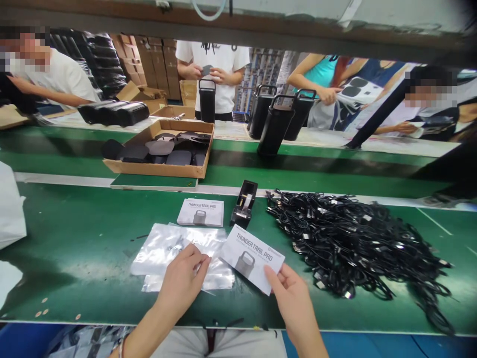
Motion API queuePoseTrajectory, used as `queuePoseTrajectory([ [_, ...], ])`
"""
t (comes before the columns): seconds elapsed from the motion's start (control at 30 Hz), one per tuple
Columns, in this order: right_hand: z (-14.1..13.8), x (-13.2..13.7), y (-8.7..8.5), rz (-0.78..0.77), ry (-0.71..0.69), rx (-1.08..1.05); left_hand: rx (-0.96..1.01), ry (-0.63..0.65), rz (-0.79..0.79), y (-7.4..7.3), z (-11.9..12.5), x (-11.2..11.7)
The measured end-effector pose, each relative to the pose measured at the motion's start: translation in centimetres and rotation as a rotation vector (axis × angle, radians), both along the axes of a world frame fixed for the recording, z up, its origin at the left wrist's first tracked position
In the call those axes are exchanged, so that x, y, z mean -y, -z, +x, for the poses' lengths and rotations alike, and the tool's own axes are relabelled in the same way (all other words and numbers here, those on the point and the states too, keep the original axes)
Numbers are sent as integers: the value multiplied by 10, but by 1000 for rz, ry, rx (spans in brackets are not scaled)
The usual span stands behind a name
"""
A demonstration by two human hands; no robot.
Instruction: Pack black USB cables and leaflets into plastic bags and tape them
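Note:
My right hand (292,293) grips a white printed booklet (251,256) by its lower right corner, thumb on top. The booklet reads "Thunder Trail Pro" and is tilted above the green bench. Over a stack of clear plastic bags (156,248), my left hand (186,271) is closed, with thumb and fingertips pinched at the top bag. A pile of matching booklets (201,212) lies just behind the bags. To the right of that pile stands a small black tape dispenser (244,204).
A large heap of black cables (357,248) covers the bench on the right. Beyond, a cardboard box (160,171) holds dark rounded pieces. Several black speakers (276,127) with handles stand on the far line, where other people work. A beam (238,30) crosses overhead.

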State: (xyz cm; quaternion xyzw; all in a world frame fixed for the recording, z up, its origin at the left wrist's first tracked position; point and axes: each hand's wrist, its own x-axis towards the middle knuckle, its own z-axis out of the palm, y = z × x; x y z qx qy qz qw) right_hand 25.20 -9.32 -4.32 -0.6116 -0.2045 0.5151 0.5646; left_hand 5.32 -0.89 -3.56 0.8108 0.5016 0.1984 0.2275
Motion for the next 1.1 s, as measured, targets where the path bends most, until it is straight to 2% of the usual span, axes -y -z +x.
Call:
queuePoseTrajectory([
  [0.3,-11,7,2,-34,-35,23,68,-26,91,8,2,6],
  [0.5,-17,15,-8,-172,-240,115,105,-28,112,10,0,9],
  [0.77,7,2,-20,-233,-549,330,51,43,161,14,-3,5],
  [0.83,8,4,-17,-260,-530,333,55,34,150,15,-3,4],
  [0.97,5,7,-10,-257,-397,298,39,33,161,18,-3,3],
  [1.1,4,5,-6,-195,-556,255,47,40,240,24,-3,3],
])
